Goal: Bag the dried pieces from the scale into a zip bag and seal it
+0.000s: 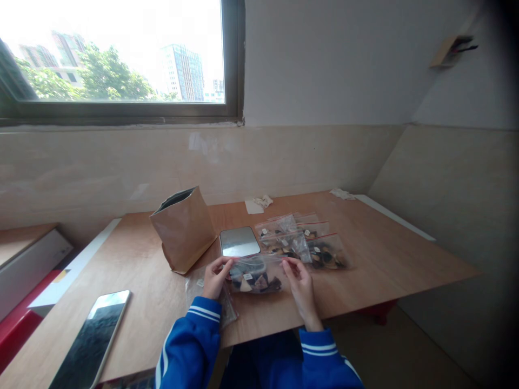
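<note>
A clear zip bag (261, 275) with a red seal line is stretched between my two hands, above the table's near edge. Dark and tan pieces and a small white label lie inside it. My left hand (215, 276) pinches the bag's top left corner, and my right hand (299, 281) pinches the top right corner. Under my left hand lies another clear plastic bag (229, 310), whose contents I cannot make out. Just behind the held bag is a flat scale with a shiny top (239, 241). Several filled zip bags (327, 256) lie overlapping to its right.
An open brown paper pouch (188, 232) stands left of the scale. A phone (95, 335) lies at the table's left front. Crumpled tissue (263, 201) and white paper (253, 207) are at the back, by the wall. The wooden table (389, 254) narrows to a corner at right.
</note>
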`<action>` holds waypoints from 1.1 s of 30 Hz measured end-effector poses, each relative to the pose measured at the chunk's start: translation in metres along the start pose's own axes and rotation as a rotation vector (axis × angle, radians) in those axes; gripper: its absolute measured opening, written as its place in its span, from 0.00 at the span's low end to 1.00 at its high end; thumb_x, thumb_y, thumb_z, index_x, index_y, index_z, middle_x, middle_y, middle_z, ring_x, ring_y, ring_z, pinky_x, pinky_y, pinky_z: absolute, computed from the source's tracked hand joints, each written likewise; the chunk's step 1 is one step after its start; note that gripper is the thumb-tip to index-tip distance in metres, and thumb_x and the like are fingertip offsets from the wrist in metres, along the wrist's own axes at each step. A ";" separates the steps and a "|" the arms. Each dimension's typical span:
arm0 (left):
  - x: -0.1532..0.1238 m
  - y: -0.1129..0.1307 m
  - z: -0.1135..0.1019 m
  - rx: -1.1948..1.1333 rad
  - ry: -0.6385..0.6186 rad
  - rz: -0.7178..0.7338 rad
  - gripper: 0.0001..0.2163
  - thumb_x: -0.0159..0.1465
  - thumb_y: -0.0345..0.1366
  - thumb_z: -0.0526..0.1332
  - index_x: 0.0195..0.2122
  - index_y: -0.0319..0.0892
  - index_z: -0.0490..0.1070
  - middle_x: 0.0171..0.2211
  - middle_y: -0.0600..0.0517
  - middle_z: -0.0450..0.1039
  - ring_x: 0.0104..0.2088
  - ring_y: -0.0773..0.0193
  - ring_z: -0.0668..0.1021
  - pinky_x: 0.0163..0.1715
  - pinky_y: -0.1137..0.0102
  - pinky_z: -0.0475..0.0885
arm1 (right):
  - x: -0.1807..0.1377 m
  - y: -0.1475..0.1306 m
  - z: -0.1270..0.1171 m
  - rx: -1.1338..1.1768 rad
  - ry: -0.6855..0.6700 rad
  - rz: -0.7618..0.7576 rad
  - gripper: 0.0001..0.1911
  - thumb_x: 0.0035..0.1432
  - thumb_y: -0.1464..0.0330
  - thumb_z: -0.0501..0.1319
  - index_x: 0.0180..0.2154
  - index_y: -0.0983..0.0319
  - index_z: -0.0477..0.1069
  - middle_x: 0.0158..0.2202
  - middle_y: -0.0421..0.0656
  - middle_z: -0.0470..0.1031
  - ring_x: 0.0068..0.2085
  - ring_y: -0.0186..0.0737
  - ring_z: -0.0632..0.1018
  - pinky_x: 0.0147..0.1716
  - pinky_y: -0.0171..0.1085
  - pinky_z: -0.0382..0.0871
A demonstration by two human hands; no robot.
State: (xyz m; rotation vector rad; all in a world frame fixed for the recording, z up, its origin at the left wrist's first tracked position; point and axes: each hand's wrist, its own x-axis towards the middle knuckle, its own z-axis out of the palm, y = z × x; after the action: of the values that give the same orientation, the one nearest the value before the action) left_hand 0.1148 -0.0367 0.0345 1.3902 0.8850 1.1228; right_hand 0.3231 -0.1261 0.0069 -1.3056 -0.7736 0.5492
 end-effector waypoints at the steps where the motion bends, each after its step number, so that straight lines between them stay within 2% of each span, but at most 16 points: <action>1: 0.000 0.001 0.000 -0.017 -0.004 0.010 0.14 0.54 0.45 0.65 0.32 0.38 0.77 0.28 0.51 0.75 0.26 0.67 0.73 0.21 0.76 0.67 | 0.000 0.000 0.001 -0.002 -0.009 -0.006 0.19 0.52 0.54 0.63 0.38 0.62 0.72 0.36 0.45 0.77 0.37 0.43 0.76 0.38 0.39 0.69; 6: 0.000 0.003 0.001 -0.016 -0.038 0.036 0.12 0.54 0.43 0.65 0.33 0.39 0.76 0.34 0.50 0.75 0.31 0.66 0.74 0.23 0.77 0.67 | -0.001 0.000 0.004 -0.019 -0.033 -0.030 0.17 0.53 0.55 0.63 0.38 0.61 0.72 0.37 0.44 0.76 0.37 0.41 0.75 0.36 0.38 0.69; 18: 0.004 -0.004 -0.001 0.040 -0.022 0.058 0.11 0.55 0.42 0.66 0.31 0.38 0.75 0.32 0.50 0.73 0.27 0.69 0.72 0.22 0.77 0.66 | 0.000 0.004 0.003 -0.033 -0.028 -0.078 0.15 0.53 0.56 0.62 0.37 0.61 0.72 0.36 0.44 0.76 0.36 0.40 0.75 0.34 0.37 0.68; 33: 0.002 -0.001 0.001 0.062 -0.005 0.028 0.13 0.53 0.44 0.66 0.31 0.38 0.75 0.31 0.50 0.74 0.26 0.68 0.72 0.22 0.76 0.66 | -0.001 0.001 0.001 -0.089 0.006 -0.149 0.14 0.54 0.57 0.62 0.35 0.61 0.73 0.36 0.43 0.74 0.36 0.41 0.73 0.38 0.39 0.66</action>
State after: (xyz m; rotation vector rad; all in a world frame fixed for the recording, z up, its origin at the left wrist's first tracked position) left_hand 0.1162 -0.0344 0.0335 1.4592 0.9060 1.1211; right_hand 0.3216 -0.1257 0.0057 -1.3177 -0.8908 0.3951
